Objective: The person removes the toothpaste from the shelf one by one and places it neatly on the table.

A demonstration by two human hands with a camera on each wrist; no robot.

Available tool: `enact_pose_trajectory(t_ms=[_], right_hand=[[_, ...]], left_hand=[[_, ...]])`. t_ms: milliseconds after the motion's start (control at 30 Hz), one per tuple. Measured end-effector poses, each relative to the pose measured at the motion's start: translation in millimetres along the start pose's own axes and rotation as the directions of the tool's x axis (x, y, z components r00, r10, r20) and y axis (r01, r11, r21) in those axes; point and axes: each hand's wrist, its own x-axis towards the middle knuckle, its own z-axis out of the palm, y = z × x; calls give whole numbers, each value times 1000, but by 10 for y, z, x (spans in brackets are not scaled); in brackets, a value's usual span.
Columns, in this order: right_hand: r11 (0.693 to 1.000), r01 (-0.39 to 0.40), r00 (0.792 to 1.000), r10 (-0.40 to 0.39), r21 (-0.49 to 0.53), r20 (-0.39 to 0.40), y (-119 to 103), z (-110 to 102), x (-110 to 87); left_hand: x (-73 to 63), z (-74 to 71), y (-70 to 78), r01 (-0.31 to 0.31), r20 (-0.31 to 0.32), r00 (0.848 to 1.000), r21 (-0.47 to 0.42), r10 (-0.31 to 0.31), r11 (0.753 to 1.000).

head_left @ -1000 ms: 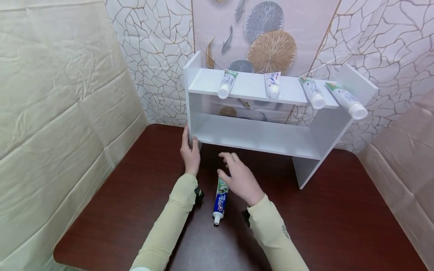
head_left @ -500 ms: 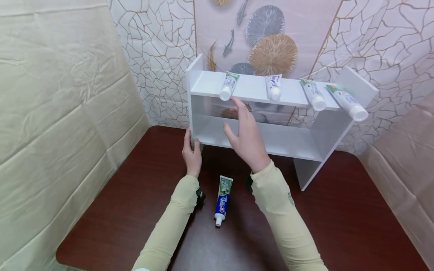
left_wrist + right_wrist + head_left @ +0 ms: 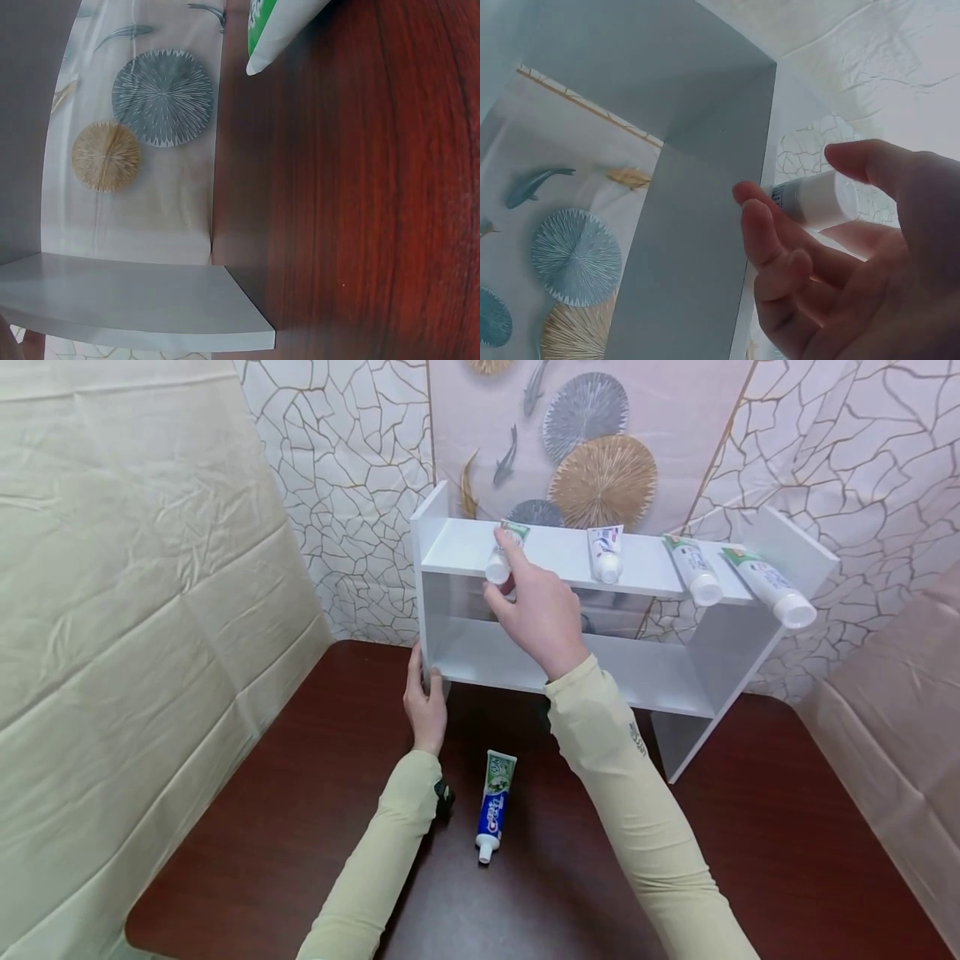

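Observation:
My left hand [image 3: 426,710] grips the left side panel of the white shelf [image 3: 570,664], its thumb in front and fingers along the outer side. At the upper board's left end, my right hand [image 3: 543,610] holds a toothpaste tube [image 3: 496,568]. In the right wrist view the thumb lies at one side of the tube's white cap [image 3: 832,201], with curled fingers around the other side. Between my forearms a green-and-blue toothpaste tube [image 3: 495,802] lies on the table, nozzle towards me. Part of its green-and-white end [image 3: 281,30] shows in the left wrist view.
Along the upper board lie more toothpaste tubes, one near the middle [image 3: 604,556], another further right [image 3: 693,568] and one at the right end [image 3: 772,589], caps over the front edge. The shelf stands on a dark red table [image 3: 247,827] before a patterned backdrop [image 3: 360,510].
My right hand has risen from beside the tube on the table to the upper board and come round the leftmost tube. My left hand stays on the side panel.

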Motion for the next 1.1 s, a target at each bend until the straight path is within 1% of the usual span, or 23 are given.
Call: enact_pose_trajectory(t_ms=[100,200,367,567,733,900,1100], right_hand=[[1000,-11,1000,11,2,19,-6,4,-15],[1000,-11,1000,11,17,3,-2,37,-36],[999,-32,996,34,19,-79,0,93,-44],[998,-65,978,60,-15,-199,14,131,-40],[996,-83,968,84,15,-238,57,156,-76],[998,-54,964,61,35,-259,75,154,-126],[999,-19,955,28,34,-295,88,119,-200]], left_hand=[[-1,-2,-11,3,4,1000,-1,-3,1000],[3,-6,-32,9,2,1000,-7,-9,1000],[5,-11,-43,12,-2,1000,-11,-12,1000],[6,-3,-22,18,-3,1000,15,-18,1000],[-4,1,-13,15,-3,1000,18,-15,1000],[-4,3,-10,16,-1,1000,19,-16,1000],[5,-2,-22,1,-2,1000,7,-1,1000]])
